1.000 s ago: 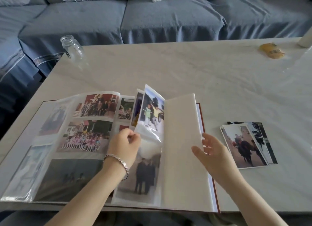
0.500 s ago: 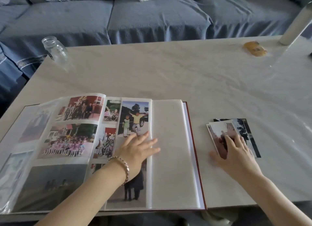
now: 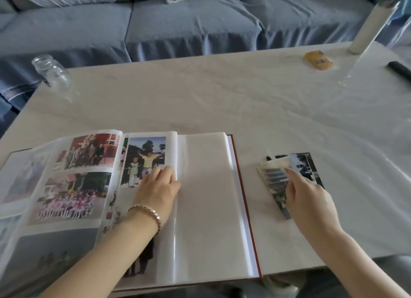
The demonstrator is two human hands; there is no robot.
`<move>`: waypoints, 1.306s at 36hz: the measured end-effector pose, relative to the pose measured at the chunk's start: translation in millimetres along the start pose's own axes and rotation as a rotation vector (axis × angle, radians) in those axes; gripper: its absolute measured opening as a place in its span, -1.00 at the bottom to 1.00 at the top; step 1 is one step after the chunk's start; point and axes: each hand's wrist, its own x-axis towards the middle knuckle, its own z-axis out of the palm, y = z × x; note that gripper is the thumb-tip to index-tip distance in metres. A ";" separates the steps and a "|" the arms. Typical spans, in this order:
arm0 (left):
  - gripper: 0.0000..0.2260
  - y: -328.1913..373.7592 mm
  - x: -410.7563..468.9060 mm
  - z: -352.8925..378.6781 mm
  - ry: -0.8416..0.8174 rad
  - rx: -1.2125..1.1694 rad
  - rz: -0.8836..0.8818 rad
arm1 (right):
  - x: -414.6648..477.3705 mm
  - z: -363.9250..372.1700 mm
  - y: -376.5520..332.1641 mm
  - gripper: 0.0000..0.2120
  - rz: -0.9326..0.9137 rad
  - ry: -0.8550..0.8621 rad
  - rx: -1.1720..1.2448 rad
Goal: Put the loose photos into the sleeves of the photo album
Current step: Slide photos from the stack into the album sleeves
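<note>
Blue sofa (image 3: 189, 26) behind, pale bench (image 3: 222, 97) in front. On it the album (image 3: 209, 208) lies open at the near edge, filled sleeves on the left and a blank sleeve page on the right.

A second ago we were turning a leaf; now it lies flat. Our left grip (image 3: 158, 186) rests on the filled page near its right edge. Its fingers were spread, and now they're drawn together and relaxed, pressing down and holding nothing.

Our right grip (image 3: 309, 197) lay flat on the stack (image 3: 309, 164) half a second ago. Its fingers now curl on the top photo (image 3: 273, 175), which is tipped up off the rest. Thumb is hidden, but we read it as a pinch.

The stack sits on the bench just right of the album, not touching it.

Our read: page turn done, empty sleeves exposed, next photo being picked. Nothing is in the blank page yet.
</note>
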 end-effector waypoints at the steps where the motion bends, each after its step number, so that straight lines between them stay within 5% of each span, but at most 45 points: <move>1: -0.67 -1.2 0.4 0.9 -0.003 -0.011 0.010 | -2.6 -1.2 -5.5 -0.64 -0.025 0.056 0.092; 5: -0.73 -6.8 -4.0 4.2 -0.131 -0.394 0.057 | -8.4 12.3 -30.7 -0.46 -0.209 0.187 0.339; 8: -0.84 -7.6 -6.5 1.4 -0.177 -0.657 -0.191 | -10.6 31.4 -55.8 -0.35 -0.352 0.180 0.400; 13: -0.31 3.7 5.3 -11.4 -0.208 -1.003 -0.418 | -15.2 61.4 -94.1 -0.42 -0.464 0.057 0.483; 17: -0.69 2.1 8.0 -7.1 -0.189 -1.136 -0.558 | -15.2 73.2 -106.9 -0.43 -0.578 -0.042 0.497; 20: -0.75 -0.3 8.9 0.4 -0.090 -1.080 -0.669 | -15.5 73.8 -103.0 -0.59 -0.640 -0.111 0.495; 28: -0.76 -5.2 25.8 -5.5 0.262 -0.716 -0.776 | -1.0 81.4 -55.9 -0.21 -0.397 -0.169 0.165; 43: -0.73 -11.7 35.2 -26.3 0.166 -0.340 -0.597 | -4.3 92.9 -57.3 -0.42 -0.383 -0.086 0.130; 47: -0.74 -14.0 36.7 -20.5 0.094 -0.264 -0.529 | -5.0 94.1 -56.0 -0.31 -0.390 -0.112 0.137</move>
